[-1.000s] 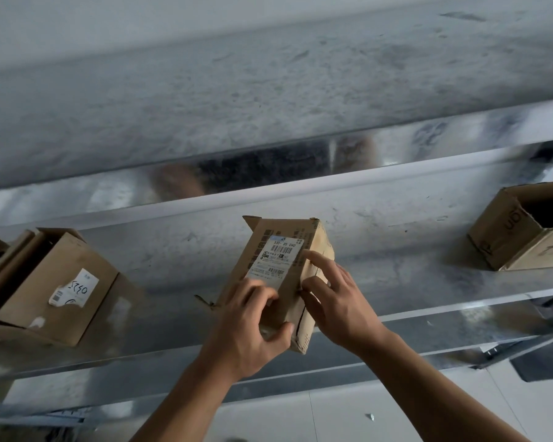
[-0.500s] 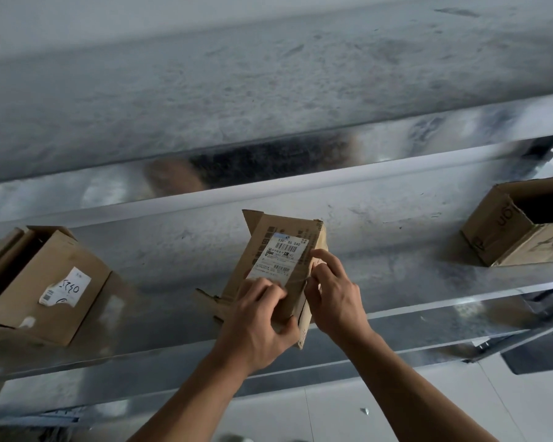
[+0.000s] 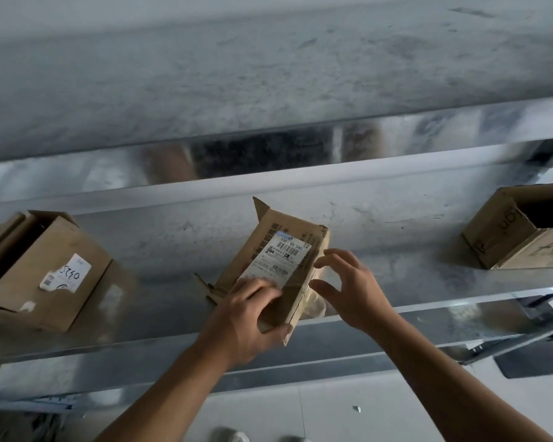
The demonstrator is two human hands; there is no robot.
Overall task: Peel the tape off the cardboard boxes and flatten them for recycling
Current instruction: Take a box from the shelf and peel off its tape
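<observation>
A small cardboard box [image 3: 304,250] with a white barcode label lies tilted on the metal shelf [image 3: 173,244], its far flaps open. My left hand [image 3: 246,317] grips its near end, fingers on top and thumb under the corner. A strip of clear tape [image 3: 315,304] hangs loose from the box's right side. My right hand [image 3: 348,285] hovers just right of the box with fingers spread and slightly bent, holding nothing; its fingertips are close to the box's right edge.
A brown box [image 3: 48,275] with a handwritten sticker sits at the left on the shelf. An open box [image 3: 521,231] with black lettering stands at the right. A second shelf level [image 3: 268,78] runs above. Pale floor [image 3: 364,416] lies below the shelf edge.
My right hand has come off the box's right edge and opened, moving slightly right. Loose clear tape now hangs from that side. My left hand still grips the near end.
</observation>
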